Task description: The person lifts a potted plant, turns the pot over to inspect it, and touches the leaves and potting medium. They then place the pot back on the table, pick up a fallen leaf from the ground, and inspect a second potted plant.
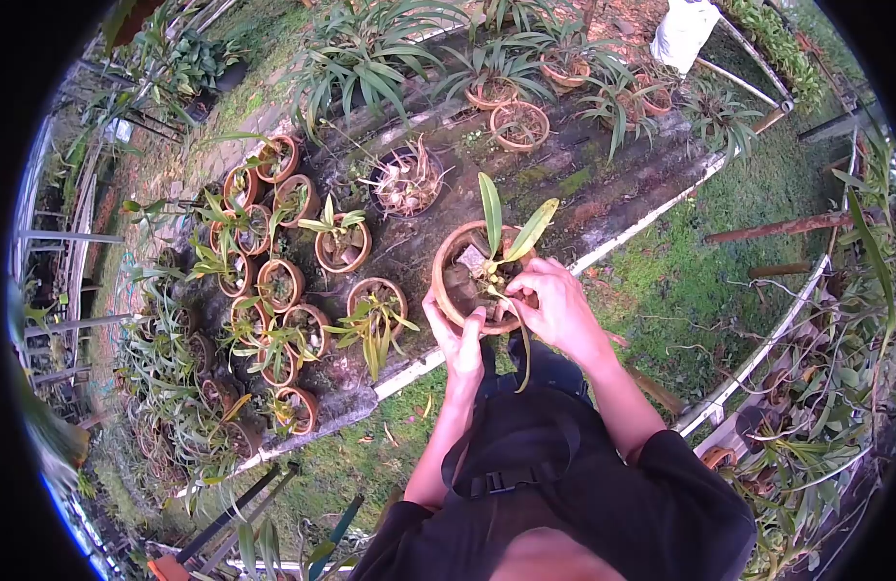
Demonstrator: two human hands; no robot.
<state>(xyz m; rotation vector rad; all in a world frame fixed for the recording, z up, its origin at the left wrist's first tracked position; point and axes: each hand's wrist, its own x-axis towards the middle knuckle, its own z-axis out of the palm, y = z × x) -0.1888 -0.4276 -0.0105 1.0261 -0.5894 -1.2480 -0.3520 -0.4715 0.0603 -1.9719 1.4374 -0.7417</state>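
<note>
In front of my body a round terracotta pot [448, 254] is tilted toward me. An orchid-like plant [492, 271] grows in it, with two long upright green leaves and a yellowish base among chunks of potting material [472, 259]. My left hand [459, 341] grips the near left rim, its thumb over the inside edge and its fingers around the outer wall. At the plant's base, my right hand [556, 302] has thumb and fingers pinched together; what lies between them is mostly hidden. A narrow leaf [525, 360] hangs over the near rim below that hand.
Several potted plants [279, 283] crowd the left side of the dark slab [409, 261]. A bowl of dry, pale stems [407, 182] sits behind them. More pots [519, 126] line the far edge, near a white sack [684, 37]. Grass [651, 290] lies to the right.
</note>
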